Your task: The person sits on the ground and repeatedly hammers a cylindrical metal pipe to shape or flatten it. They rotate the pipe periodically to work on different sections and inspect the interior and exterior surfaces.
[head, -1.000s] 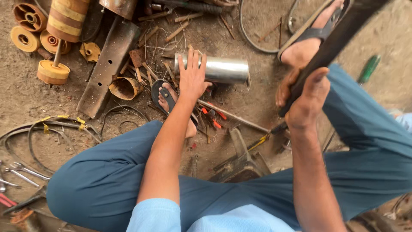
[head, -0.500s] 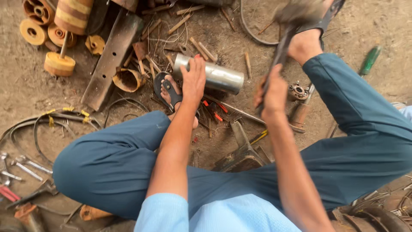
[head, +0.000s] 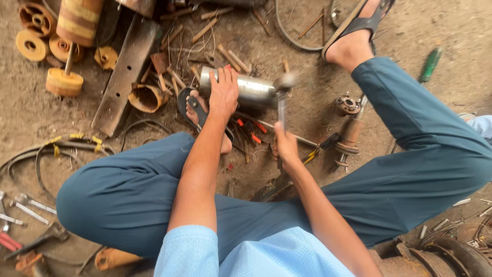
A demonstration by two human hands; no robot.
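Two hands busy: left [head: 224, 92] flat on shiny steel cylinder [head: 246, 90]; right [head: 285, 149] gripping blurred metal-headed hammer [head: 283, 97].

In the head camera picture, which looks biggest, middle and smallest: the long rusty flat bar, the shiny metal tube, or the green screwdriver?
1. Long rusty flat bar, clearly the biggest.
2. Shiny metal tube, which the left hand presses down; part of it is hidden.
3. Green screwdriver, the smallest, though it lies farther from the camera, so it may look a bit small.
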